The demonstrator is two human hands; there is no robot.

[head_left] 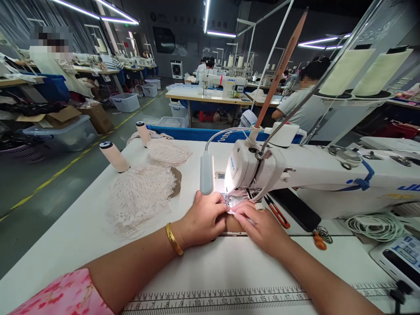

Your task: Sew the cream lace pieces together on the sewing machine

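Observation:
A white sewing machine [256,166] stands on the white table, its lamp lighting the needle area. Just in front of the needle, a small piece of white lace fabric [232,203] lies under the presser foot. My left hand [204,218], with a gold bracelet at the wrist, pinches the fabric's left side near the foot. From the right, my right hand [259,223] has its thumb and forefinger closed on the same fabric. The fingertips of both hands almost meet. Piles of cream lace [139,197] rest left of my hands.
Two thread cones [114,157] stand at the table's left. Right of my right hand lie orange snips [278,212], a black phone [295,209] and a coiled cable [376,226]. A ruler strip [210,302] runs along the front. Other people sit at machines beyond.

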